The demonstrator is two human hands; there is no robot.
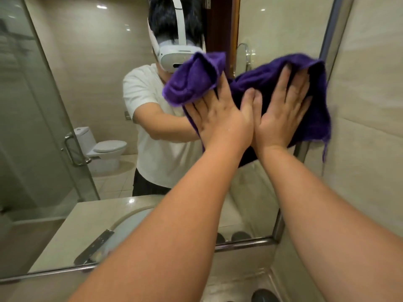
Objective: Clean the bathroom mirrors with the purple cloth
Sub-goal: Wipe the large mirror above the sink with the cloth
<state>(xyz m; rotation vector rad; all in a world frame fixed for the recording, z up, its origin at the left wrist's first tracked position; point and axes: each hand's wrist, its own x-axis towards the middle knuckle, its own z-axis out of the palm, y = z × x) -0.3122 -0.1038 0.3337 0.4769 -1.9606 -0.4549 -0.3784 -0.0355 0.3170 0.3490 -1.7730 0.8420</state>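
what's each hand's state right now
left hand: open, pressing the purple cloth on the mirror
right hand: open, pressing the purple cloth

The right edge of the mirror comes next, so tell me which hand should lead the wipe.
Right, probably. The right hand lies flat on the purple terry cloth beside the metal frame of the wall mirror; the left hand presses the cloth nearer the middle, farther from that edge.
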